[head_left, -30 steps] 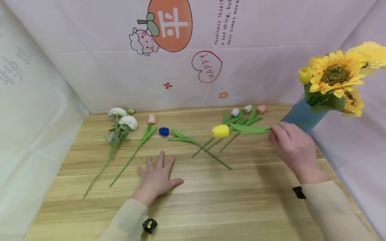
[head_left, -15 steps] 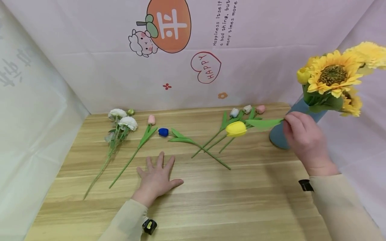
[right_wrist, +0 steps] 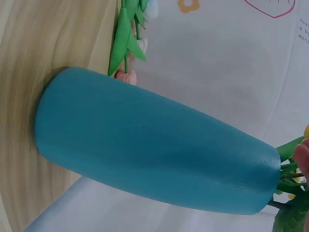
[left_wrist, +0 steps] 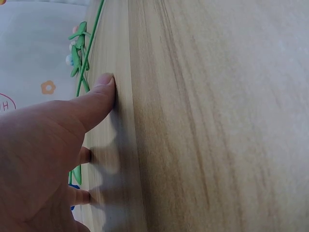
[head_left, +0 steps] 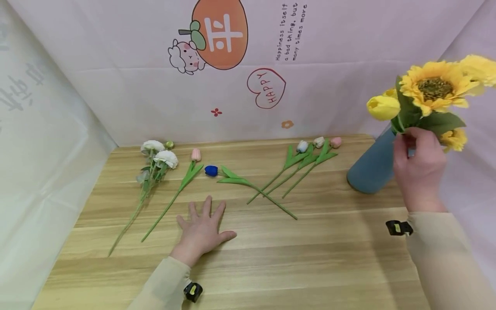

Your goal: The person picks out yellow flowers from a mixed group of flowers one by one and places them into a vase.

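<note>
At the mouth of the blue vase point(head_left: 372, 168), my right hand point(head_left: 422, 165) pinches a yellow tulip point(head_left: 383, 107) by its stem, just under the bloom. The tulip's lower stem is hidden behind the fingers and the vase. A sunflower point(head_left: 434, 88) and other yellow blooms rise from the vase beside that hand. In the right wrist view the vase point(right_wrist: 154, 145) fills the middle, and only a bit of the fingers point(right_wrist: 302, 155) shows at the right edge. My left hand point(head_left: 203, 232) rests on the wooden table point(head_left: 294, 267) with its fingers spread, below a blue tulip point(head_left: 211, 171).
White flowers point(head_left: 165, 159) on long stems lie at the left, with a pink tulip point(head_left: 196, 155) beside them. A pale blue tulip point(head_left: 302, 147), a white tulip point(head_left: 319, 142) and another pink tulip point(head_left: 336, 142) lie at the back. A printed cloth point(head_left: 329, 94) hangs behind the table.
My right hand has moved right and up with the yellow tulip, from over the lying tulips to the vase mouth. The bloom now points up among the sunflowers. My left hand stays put.
</note>
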Demonstrator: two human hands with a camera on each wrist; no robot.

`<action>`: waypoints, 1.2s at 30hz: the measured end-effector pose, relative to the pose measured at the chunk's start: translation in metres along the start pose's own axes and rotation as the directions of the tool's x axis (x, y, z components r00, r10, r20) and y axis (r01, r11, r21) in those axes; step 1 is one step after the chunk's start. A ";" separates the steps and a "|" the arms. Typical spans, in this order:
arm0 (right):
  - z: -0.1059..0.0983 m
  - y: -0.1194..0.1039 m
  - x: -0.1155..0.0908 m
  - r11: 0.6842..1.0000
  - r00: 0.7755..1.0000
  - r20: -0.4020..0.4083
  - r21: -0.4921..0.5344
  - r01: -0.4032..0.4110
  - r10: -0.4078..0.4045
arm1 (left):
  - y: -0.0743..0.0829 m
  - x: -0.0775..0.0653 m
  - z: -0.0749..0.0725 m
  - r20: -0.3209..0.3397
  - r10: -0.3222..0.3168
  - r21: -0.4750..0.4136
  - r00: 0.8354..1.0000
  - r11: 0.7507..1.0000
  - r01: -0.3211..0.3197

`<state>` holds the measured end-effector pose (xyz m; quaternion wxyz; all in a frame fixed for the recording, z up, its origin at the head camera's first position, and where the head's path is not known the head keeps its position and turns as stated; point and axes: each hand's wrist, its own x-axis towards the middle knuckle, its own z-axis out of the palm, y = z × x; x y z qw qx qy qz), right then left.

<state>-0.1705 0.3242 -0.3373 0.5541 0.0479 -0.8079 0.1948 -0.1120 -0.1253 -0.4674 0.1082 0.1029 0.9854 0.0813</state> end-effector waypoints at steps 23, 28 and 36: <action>0.000 0.036 -0.014 0.959 0.965 0.022 -0.121 -0.258 0.262 | 0.000 0.002 0.003 0.034 0.001 0.011 0.999 1.000 -0.001; -0.004 0.040 -0.020 0.934 0.938 0.040 -0.114 -0.339 0.345 | -0.006 0.000 -0.001 0.023 0.030 -0.050 0.999 0.998 -0.029; -0.004 0.034 -0.044 0.894 0.894 0.061 -0.089 -0.439 0.445 | -0.023 -0.006 -0.025 -0.169 0.000 -0.224 0.986 0.974 -0.039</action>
